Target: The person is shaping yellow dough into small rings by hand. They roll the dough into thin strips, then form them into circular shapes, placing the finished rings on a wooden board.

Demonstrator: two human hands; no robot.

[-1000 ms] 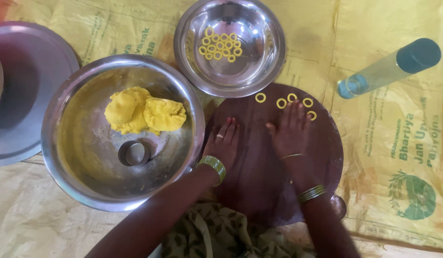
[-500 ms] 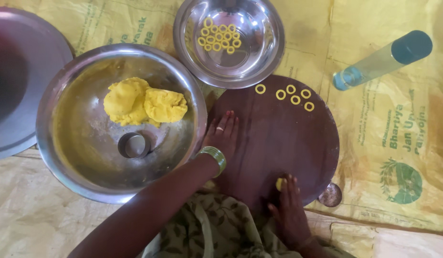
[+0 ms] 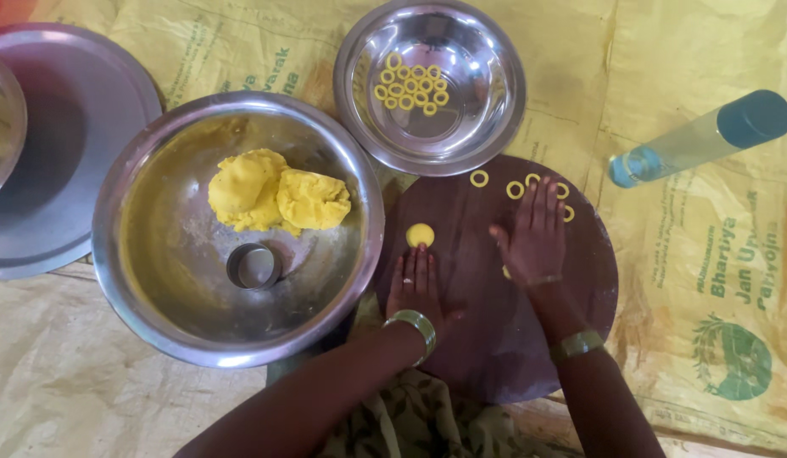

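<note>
Two hands are working flat on a round dark wooden board (image 3: 495, 339), and one small yellow dough ball (image 3: 421, 235) is lying on that board just beyond the fingertips of the left hand (image 3: 417, 287), apart from them by a sliver. A second bit of yellow dough (image 3: 505, 272) is peeking out from under the palm edge of the right hand (image 3: 536, 239); the rest of it is hidden.

Step in hand, as judged: the right hand is rolling dough under the palm into a thin strand for rings. The next move would call for even, light pressure so the strand does not break or flatten.

Fingers: those of both hands are lying extended and close together, palms down, gripping nothing. The left is resting on bare board; the right is pressing on the hidden dough.

Surroundings: finished dough rings (image 3: 515, 189) are lying along the board's far edge, partly covered by the right fingertips. More rings (image 3: 410, 85) are sitting in a small steel bowl (image 3: 487, 127) beyond. A large steel bowl (image 3: 139, 280) to the left is holding two dough lumps (image 3: 279, 199) and a round metal cutter (image 3: 253, 266). A blue-capped bottle (image 3: 699, 140) is lying on the yellow sacking (image 3: 707, 297).
</note>
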